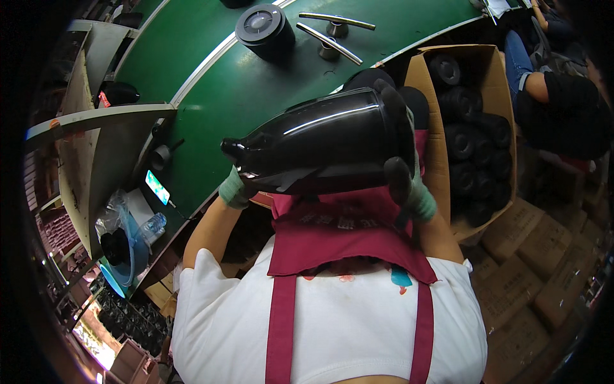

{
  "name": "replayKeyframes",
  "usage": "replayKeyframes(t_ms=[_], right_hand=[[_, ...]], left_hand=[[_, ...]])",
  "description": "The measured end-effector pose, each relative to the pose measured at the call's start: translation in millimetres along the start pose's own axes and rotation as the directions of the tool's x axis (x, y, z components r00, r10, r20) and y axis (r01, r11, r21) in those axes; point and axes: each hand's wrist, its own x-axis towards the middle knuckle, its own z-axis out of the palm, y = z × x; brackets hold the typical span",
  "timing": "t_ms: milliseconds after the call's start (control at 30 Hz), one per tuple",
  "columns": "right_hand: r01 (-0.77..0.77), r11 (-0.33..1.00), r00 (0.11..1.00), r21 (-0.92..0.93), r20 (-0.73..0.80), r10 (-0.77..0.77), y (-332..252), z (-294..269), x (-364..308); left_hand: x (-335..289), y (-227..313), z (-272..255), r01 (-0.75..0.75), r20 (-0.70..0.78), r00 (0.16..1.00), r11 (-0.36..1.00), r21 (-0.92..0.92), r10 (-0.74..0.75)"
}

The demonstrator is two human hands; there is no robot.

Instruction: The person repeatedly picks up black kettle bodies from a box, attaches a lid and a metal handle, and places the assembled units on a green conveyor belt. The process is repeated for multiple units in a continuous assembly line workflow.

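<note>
A glossy black jug body [320,144] with a short spout lies sideways in front of my chest, its narrow spout end toward the left. My left hand [235,189], in a glove with a green cuff, is closed on the spout end; its fingers are mostly hidden behind the body. At the wide end, my right hand [404,182] grips the rim, its dark-coated glove fingers spread round it. On the green table [211,121] beyond stand a matte black cylinder [262,29] and two metal bars on round bases [336,24].
To the right, an open carton [435,128] holds several black round pieces, with stacked cartons [524,230] beside it. Another person [563,109] sits beyond. At the left are a lit phone [157,187], a blue tub [134,246] and a clear plastic bottle [153,226].
</note>
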Motion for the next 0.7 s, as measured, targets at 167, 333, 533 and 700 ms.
replayKeyframes(t_ms=[167,333,533,700], right_hand=[[-0.027,0.995,0.998,-0.100,0.047,0.032,3.0,1.3,5.7],[0.083,0.982,0.989,-0.169,0.135,-0.061,-15.6,-8.8,34.0],[-0.032,0.999,0.999,-0.039,-0.037,0.030,-3.0,0.7,12.8],[-0.116,0.990,0.991,0.081,-0.062,0.121,50.4,-15.3,-11.1]], left_hand=[[27.9,96.6,36.3,-0.549,0.421,0.825,0.360,0.754,0.376],[7.4,-12.4,-30.8,-0.080,0.089,0.993,0.994,0.078,0.073],[21.8,5.3,-11.2,0.005,0.147,0.989,0.991,0.130,-0.024],[34.7,58.5,34.7,-0.342,0.319,0.930,0.757,0.556,0.185]])
